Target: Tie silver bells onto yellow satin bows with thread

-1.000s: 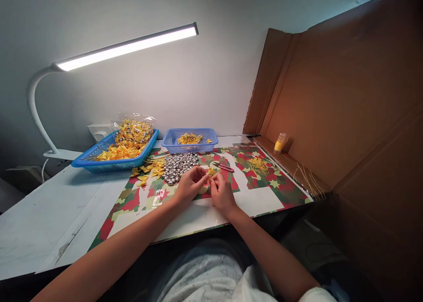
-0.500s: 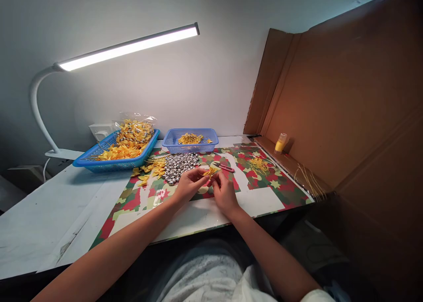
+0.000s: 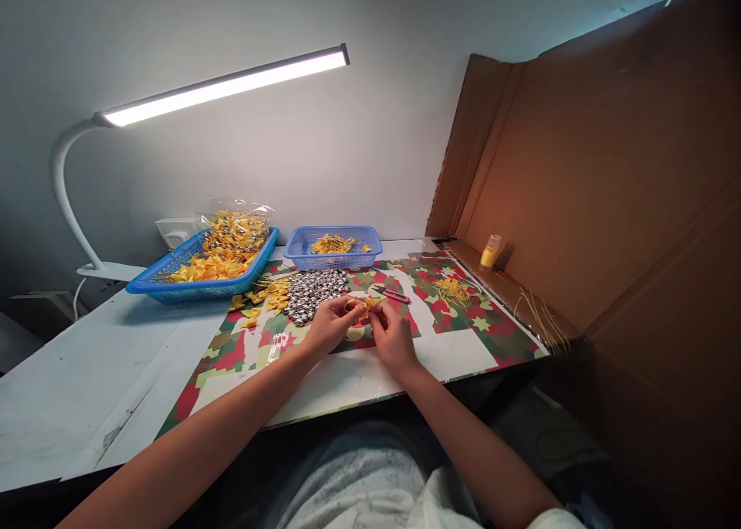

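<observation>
A small yellow ribbon bow with a cord [image 3: 370, 303] is pinched between my two hands over the patterned mat. My left hand [image 3: 333, 326] closes its fingertips on the bow's left side, where a thin loop of cord shows. On the right side of the bow, my right hand [image 3: 394, 338] has its fingers closed too. Silver bells [image 3: 312, 293] lie in a pile just left of my hands, with loose yellow bows [image 3: 269, 293] beside them. Small red-handled snips [image 3: 394, 293] lie just beyond my right hand.
A blue basket [image 3: 202, 288] full of yellow bows stands at the left, and a smaller basket [image 3: 333, 260] behind the bells. Yellow cords [image 3: 453, 290] lie at the right, near a yellow-filled bottle [image 3: 490, 252] by the cardboard wall [image 3: 579, 181]. A lamp [image 3: 225, 85] hangs above.
The cord loop by my left fingertips looks smaller and lower, and the bow has turned slightly between my fingers. Both hands stay in nearly the same place.
</observation>
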Tool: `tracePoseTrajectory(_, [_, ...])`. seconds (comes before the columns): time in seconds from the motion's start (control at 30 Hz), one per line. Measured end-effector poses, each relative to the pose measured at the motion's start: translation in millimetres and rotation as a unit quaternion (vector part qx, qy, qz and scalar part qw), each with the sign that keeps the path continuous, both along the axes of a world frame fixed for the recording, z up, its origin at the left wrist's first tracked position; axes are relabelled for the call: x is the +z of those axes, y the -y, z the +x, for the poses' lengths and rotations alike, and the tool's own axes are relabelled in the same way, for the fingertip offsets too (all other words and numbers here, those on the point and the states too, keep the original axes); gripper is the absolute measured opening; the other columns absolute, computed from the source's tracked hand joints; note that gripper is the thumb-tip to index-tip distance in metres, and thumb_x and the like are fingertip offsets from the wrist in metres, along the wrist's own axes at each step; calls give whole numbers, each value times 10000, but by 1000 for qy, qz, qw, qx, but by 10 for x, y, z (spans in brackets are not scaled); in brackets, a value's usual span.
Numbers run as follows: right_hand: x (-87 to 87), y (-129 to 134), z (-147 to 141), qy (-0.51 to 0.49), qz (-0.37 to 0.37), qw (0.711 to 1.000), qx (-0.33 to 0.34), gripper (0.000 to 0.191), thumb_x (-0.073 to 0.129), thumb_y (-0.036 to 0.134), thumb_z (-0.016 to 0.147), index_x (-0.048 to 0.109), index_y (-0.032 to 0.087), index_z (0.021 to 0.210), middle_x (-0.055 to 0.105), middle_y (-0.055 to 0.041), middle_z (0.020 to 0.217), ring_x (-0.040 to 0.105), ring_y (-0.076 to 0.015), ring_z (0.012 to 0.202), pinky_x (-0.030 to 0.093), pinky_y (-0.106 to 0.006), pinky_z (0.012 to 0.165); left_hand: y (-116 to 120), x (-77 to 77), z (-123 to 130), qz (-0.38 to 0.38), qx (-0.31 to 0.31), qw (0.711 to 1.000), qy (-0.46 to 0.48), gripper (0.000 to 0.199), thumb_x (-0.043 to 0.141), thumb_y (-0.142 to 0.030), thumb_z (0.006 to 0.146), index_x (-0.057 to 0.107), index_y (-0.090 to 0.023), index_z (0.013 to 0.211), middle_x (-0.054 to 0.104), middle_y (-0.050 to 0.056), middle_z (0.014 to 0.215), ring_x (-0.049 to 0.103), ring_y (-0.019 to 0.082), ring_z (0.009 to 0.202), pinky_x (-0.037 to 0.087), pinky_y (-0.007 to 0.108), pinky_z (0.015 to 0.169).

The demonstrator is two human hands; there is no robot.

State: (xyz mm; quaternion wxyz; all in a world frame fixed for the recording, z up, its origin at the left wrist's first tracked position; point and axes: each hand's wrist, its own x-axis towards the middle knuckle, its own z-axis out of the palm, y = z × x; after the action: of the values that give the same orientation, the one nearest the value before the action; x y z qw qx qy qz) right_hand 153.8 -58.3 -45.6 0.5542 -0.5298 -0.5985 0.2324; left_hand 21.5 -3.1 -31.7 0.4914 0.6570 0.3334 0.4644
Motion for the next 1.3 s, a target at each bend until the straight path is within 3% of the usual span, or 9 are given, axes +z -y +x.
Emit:
tracePoseTrajectory(0.13, [0, -3, 11, 12, -20, 1000, -10, 137, 489, 247, 846, 593, 194, 772, 706, -43, 743, 644, -187, 653, 478, -286, 607, -26, -8, -14, 6, 31, 999, 12, 321, 726, -461, 659, 683, -149, 717, 660, 19, 705, 587, 143, 649, 459, 235, 588])
tracePoseTrajectory(0.43, [-2, -14, 14, 22, -20, 999, -22, 182, 499, 277, 838, 641, 195, 759, 678, -37, 669, 593, -185, 580, 442, -293, 553, -58, -67, -26, 1, -33, 999, -31, 347, 693, -473, 704, 701, -129, 746, 670, 32, 667, 576, 141, 600, 431, 229, 546])
tracePoseTrajectory(0.57, [36, -5, 77, 39, 66, 988, -132, 157, 538, 253, 804, 640, 184, 901, 685, -70, 887, 606, -223, 834, 473, -350, 756, -55, -7, -61, 46, 26, 996, -73, 288, 675, -423, 711, 680, -135, 695, 629, 6, 582, 519, 114, 522, 368, 209, 486])
tracePoseTrajectory(0.63, [71, -17, 120, 33, 110, 981, -153, 184, 506, 239, 824, 638, 183, 939, 668, -81, 977, 584, -227, 962, 456, -366, 846, -52, 24, -86, 89, 55, 989, -105, 225, 661, -366, 720, 683, -142, 705, 648, 12, 608, 540, 123, 550, 387, 213, 513])
tracePoseTrajectory(0.77, [201, -117, 151, 56, 70, 994, -62, 179, 533, 257, 828, 687, 194, 895, 684, -70, 955, 598, -214, 923, 465, -356, 819, -54, 43, -117, 200, 85, 961, -174, 115, 626, -257, 722, 678, -161, 684, 653, 6, 616, 555, 126, 584, 408, 215, 574])
tracePoseTrajectory(0.87, [324, -247, 127, 97, 20, 994, 36, 122, 593, 188, 765, 714, 198, 778, 708, -49, 839, 625, -196, 809, 479, -328, 739, -67, 33, -122, 246, 100, 942, -205, 156, 589, -241, 741, 650, -167, 618, 609, -10, 562, 512, 110, 551, 395, 211, 574])
tracePoseTrajectory(1.0, [384, -412, 77, 100, -10, 991, 83, 115, 606, 135, 720, 701, 192, 689, 715, -35, 735, 636, -180, 697, 483, -304, 660, -118, 24, -149, 210, 106, 952, -196, 182, 570, -266, 752, 651, -159, 629, 607, -10, 556, 506, 111, 547, 387, 206, 551])
tracePoseTrajectory(1.17, [401, -538, -15, 30, 49, 995, 87, 94, 545, 170, 782, 628, 193, 745, 714, -29, 769, 659, -178, 767, 495, -311, 724, -238, 11, -231, 144, 97, 968, -183, 177, 591, -300, 711, 681, -148, 701, 643, 4, 598, 527, 122, 554, 389, 214, 538])
tracePoseTrajectory(1.3, [682, -663, -4, -111, 103, 981, 119, 70, 541, 272, 837, 538, 208, 807, 685, 2, 742, 656, -138, 710, 515, -291, 714, -311, -10, -271, 117, 80, 969, -205, 171, 604, -303, 679, 668, -144, 666, 628, -5, 574, 502, 114, 529, 371, 212, 518])
